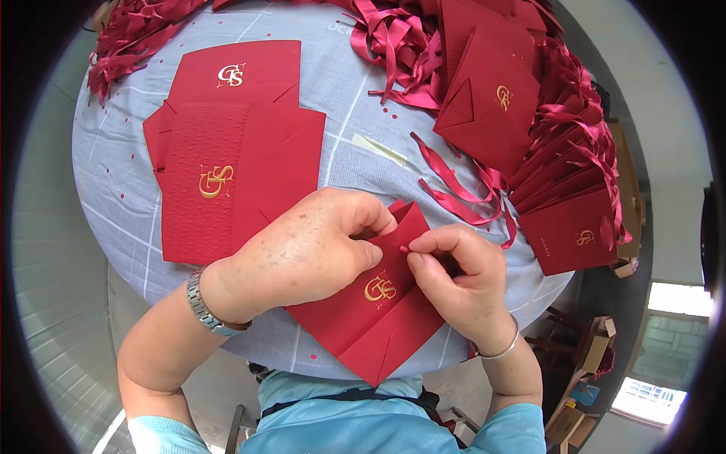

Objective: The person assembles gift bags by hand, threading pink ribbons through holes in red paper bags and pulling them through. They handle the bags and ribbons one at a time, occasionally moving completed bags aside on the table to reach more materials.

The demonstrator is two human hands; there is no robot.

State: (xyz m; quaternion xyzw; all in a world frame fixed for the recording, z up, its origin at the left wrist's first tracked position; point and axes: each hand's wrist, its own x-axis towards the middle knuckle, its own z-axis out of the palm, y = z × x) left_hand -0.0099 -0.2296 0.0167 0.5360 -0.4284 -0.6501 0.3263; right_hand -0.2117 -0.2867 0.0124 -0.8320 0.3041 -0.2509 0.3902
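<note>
A red paper gift bag (397, 329) with a gold monogram lies slanted at the table's front edge, before my body. My left hand (321, 246) grips its upper edge, thumb on the front face and fingers curled at the opening. With thumb and forefinger my right hand (461, 276) pinches the short end of a pink ribbon (404, 248), which shows at the bag's front near the top edge. The rest of that ribbon is hidden. To the left of my left hand lie flat, unfolded red bags (280, 163), one with an embossed panel.
Finished-looking red bags with ribbons (567, 231) fan out along the table's right side. Another folded bag (488, 98) lies at the back right. Loose ribbons (397, 49) and a ribbon bundle (140, 38) lie at the back. Cardboard boxes (594, 352) stand beyond the right edge.
</note>
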